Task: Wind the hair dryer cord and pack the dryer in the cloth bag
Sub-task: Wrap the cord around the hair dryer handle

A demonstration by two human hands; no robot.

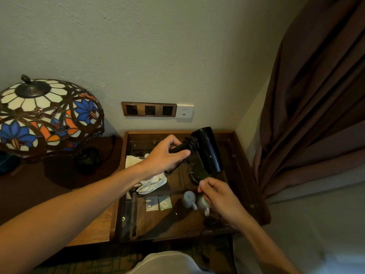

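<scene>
Two bare hands are at work above a glass-topped wooden display table (240, 153) set against the wall. Left hand (165, 155) is closed around the handle of a black hair dryer (206, 149), held clear of the glass with the barrel angled from upper left to lower right. Several turns of black cord (191, 144) sit wound on the handle where it meets the barrel, just beside the left thumb and fingertips. Right hand (217, 194) is below the barrel's lower end, fingers pinched together on a run of the cord; the exact contact is blurred. A crumpled white cloth bag (152, 183) lies on the glass under the left wrist, apart from the dryer. Under the glass: two small sachets (158, 203) and two pale cups (195, 200), partly hidden by the right hand. On the wall behind, a copper-framed triple socket panel (149, 109) with a white plate (184, 111) touching its right edge. Stained-glass lamp (45, 117) stands to the left; brown curtain (316, 99) hangs at right.
</scene>
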